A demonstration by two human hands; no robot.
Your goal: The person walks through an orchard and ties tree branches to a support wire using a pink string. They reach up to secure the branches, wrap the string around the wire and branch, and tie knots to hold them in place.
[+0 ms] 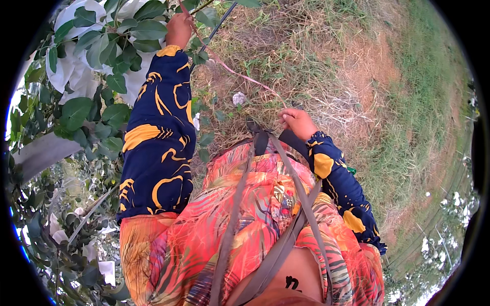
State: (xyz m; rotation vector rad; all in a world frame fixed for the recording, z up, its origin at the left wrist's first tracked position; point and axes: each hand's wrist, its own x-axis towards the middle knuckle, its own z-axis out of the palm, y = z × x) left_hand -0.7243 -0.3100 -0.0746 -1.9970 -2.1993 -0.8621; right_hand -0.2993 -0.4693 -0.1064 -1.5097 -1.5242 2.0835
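My left hand (179, 30) is raised among the leaves of a tree (147, 30) at the upper left. Its fingers close on a thin pink strip (252, 80), close to a branch. That strip slants down across the view to my right hand (298, 122), which pinches its lower end in front of my waist. The left fingertips are partly hidden by the hand and the foliage. Both forearms wear dark blue sleeves with yellow patterns; the left sleeve (157, 134) reaches up past the leaves.
White bags (72, 69) hang among the leaves. A thin dark pole or pipe (219, 26) runs beside the branch. A grey beam (48, 153) crosses the foliage at left. A crumpled pale piece (239, 98) lies on the dry grass (317, 61). Straps (233, 222) cross my patterned clothing.
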